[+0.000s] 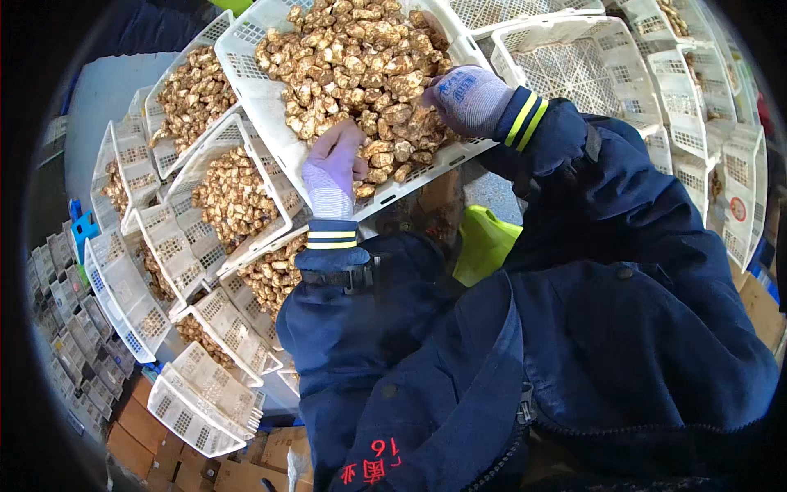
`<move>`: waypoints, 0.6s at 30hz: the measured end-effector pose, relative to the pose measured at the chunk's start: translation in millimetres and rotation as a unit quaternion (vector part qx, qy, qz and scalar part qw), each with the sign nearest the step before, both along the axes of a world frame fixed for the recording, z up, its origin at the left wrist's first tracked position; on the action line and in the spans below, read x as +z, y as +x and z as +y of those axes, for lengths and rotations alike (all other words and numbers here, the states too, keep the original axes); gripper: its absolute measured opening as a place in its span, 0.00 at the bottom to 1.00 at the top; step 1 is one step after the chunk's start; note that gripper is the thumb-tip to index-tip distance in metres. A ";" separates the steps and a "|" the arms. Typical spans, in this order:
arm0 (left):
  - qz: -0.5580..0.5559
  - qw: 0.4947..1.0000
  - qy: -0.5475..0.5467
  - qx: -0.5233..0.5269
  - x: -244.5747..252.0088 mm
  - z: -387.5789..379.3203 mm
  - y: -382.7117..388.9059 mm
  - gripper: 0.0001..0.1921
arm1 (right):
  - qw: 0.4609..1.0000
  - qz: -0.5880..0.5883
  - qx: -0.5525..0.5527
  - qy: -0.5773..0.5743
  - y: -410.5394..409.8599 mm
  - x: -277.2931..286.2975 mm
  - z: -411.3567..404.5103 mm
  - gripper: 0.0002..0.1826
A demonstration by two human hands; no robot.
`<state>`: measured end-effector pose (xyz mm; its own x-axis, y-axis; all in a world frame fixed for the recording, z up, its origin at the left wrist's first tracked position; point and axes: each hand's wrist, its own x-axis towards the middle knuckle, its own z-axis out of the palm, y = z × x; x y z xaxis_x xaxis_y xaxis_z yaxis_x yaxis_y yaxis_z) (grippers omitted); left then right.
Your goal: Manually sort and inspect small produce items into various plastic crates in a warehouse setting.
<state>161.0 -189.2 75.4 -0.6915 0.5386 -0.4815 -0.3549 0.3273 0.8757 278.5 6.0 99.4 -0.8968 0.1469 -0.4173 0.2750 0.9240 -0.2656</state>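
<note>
A white perforated plastic crate (384, 206) sits in front of me, heaped with knobbly brown-and-cream produce (363, 67), perhaps mushrooms or tubers. Both my hands wear thin knitted work gloves with a light purple coating. My left hand (335, 165) reaches over the near left part of the heap, thumb and fingers bent close to the pieces. At the heap's right side, my right hand (468, 101) is curled with its fingertips against the produce. Whether either hand grips a piece is hidden by the fingers.
More produce-filled crates (237, 190) stand on the left, some overlapping. At right are a white crate (565, 67) showing its lattice floor and further crates (695, 104). A yellow-green plastic object (486, 243) lies below the front crate. Cardboard boxes (286, 452) lie at lower left.
</note>
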 end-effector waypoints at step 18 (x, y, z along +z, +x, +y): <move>-0.259 0.895 0.364 -0.001 -15.4 1.1 7.0 0.20 | 0.980 0.193 -0.053 -0.010 -18.8 -18.8 2.4 0.18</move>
<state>167.9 -188.1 59.9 -0.4760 0.8405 -0.2588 -0.7748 -0.2615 0.5756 259.8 8.4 80.6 -0.9684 0.2437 -0.0531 0.2449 0.8888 -0.3875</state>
